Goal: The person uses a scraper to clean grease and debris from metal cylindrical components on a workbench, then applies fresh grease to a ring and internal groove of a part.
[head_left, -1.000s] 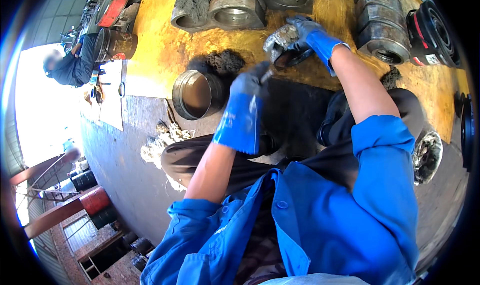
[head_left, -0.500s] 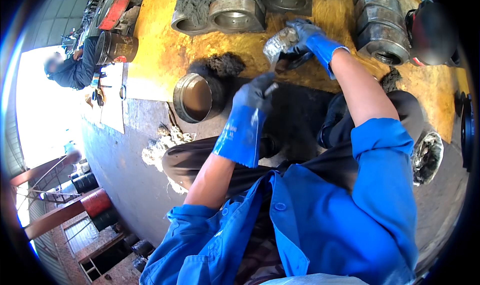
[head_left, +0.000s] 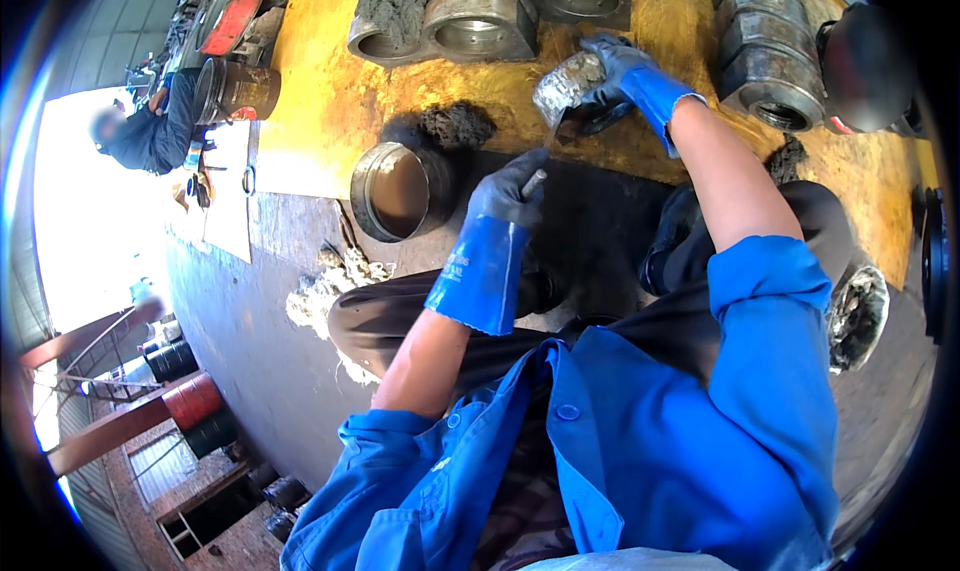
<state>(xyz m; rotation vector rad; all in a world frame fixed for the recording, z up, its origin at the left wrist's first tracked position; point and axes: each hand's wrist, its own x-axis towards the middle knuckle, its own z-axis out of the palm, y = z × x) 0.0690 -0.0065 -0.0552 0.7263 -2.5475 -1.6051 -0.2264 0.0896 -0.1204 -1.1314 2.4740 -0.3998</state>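
My right hand [head_left: 612, 81], in a blue and dark rubber glove, is closed around a silvery, roundish metal piece [head_left: 568, 89] above the yellow floor plate. The piece has a shiny, wet-looking surface, and the fingers hide its far side. Lower and to the left, my left hand [head_left: 508, 189], gloved alike, grips a thin tool [head_left: 535, 183] whose grey rod-like end sticks out of the fist. Most of the tool is hidden, so its kind is unclear. Its working end seems to point at the metal piece's lower edge.
Left of my left hand stands an open metal can [head_left: 432, 193] of brownish liquid, beside dark fibre waste [head_left: 455, 126]. Heavy machined metal housings [head_left: 480, 26] line the far side; more [head_left: 770, 86] are stacked at right. White rags [head_left: 335, 291] lie by my knee. Another person [head_left: 150, 136] sits far left.
The metal piece has turned slightly in my right hand. My left hand has drawn back a little from it, with the tool still in its grip.
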